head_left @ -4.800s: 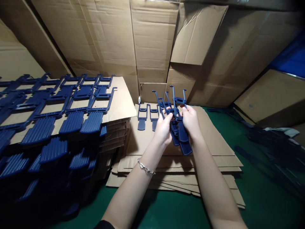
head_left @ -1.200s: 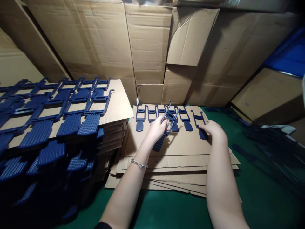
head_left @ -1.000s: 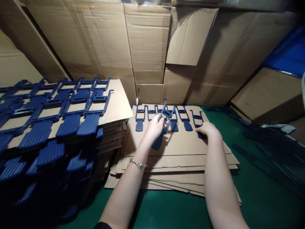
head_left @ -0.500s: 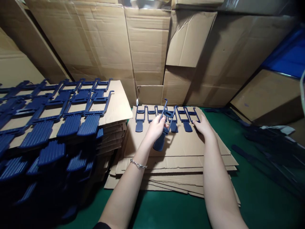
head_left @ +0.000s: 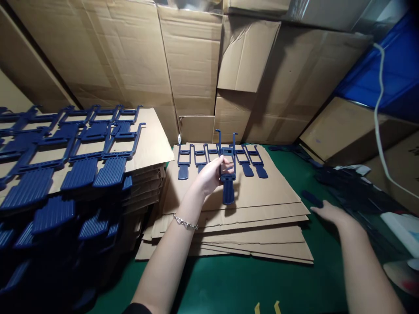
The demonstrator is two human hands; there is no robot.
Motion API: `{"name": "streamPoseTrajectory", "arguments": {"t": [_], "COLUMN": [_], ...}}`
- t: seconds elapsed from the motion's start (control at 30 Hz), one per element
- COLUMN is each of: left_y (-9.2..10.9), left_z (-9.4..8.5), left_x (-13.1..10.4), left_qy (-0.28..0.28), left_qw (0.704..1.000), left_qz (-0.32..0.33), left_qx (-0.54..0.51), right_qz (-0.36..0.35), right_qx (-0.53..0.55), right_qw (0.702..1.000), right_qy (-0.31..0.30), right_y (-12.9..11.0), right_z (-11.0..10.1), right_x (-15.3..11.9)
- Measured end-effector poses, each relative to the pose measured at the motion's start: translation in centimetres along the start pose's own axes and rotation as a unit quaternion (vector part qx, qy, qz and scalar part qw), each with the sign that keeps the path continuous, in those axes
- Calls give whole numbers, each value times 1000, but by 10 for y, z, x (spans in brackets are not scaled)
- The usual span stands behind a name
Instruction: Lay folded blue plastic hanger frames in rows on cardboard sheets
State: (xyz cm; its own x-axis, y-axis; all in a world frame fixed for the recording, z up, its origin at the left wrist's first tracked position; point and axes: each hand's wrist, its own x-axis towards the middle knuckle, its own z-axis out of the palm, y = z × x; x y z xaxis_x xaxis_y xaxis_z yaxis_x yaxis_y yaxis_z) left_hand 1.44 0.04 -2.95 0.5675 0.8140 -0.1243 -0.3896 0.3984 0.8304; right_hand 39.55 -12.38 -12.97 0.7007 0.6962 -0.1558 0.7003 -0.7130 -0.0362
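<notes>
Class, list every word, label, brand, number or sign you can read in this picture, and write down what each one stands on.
There is no readable text in this view.
Cardboard panels at the back: no lettering to be made out.
Cardboard sheets: none legible.
Blue frame in the left hand: none legible.
Small white piece behind the sheets: too small to tell.
White object at the right edge: too blurred.

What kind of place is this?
Likely a small workshop or packing area: rows of matching dark-blue frames laid on stacked cardboard sheets, and large cardboard boxes standing behind a green work surface.
</notes>
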Motion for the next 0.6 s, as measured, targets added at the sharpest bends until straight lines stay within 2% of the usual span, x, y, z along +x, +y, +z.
{"name": "streamPoseTrajectory", "arguments": {"t": [0.1, 0.2, 0.3, 0.4, 0.5, 0.6], "left_y": [0, -1, -4, -7, -9, -10], "left_z": [3, 4, 8, 12, 14, 16], "left_x": [-1, -2, -4, -5, -6, -6], "left_qy": [-47, -132, -203, -200, -184, -185], "left_qw": [997, 985, 969, 972, 977, 976], "left_qz": [-57, -96, -120, -110, -96, -112], "left_qx": [-34, -52, -67, -62, -44, -29], "right_qz": [25, -27, -51, -32, -27, -60], "right_qx": [-9, -37, -37, 38, 98, 123], "right_qw": [1000, 998, 996, 995, 976, 927], "right_qy": [11, 45, 66, 88, 195, 349], "right_y": [6, -3, -8, -9, -16, -37], "right_z": [15, 14, 8, -1, -17, -42], "right_x": [-19, -34, -32, -25, -28, -45]}}
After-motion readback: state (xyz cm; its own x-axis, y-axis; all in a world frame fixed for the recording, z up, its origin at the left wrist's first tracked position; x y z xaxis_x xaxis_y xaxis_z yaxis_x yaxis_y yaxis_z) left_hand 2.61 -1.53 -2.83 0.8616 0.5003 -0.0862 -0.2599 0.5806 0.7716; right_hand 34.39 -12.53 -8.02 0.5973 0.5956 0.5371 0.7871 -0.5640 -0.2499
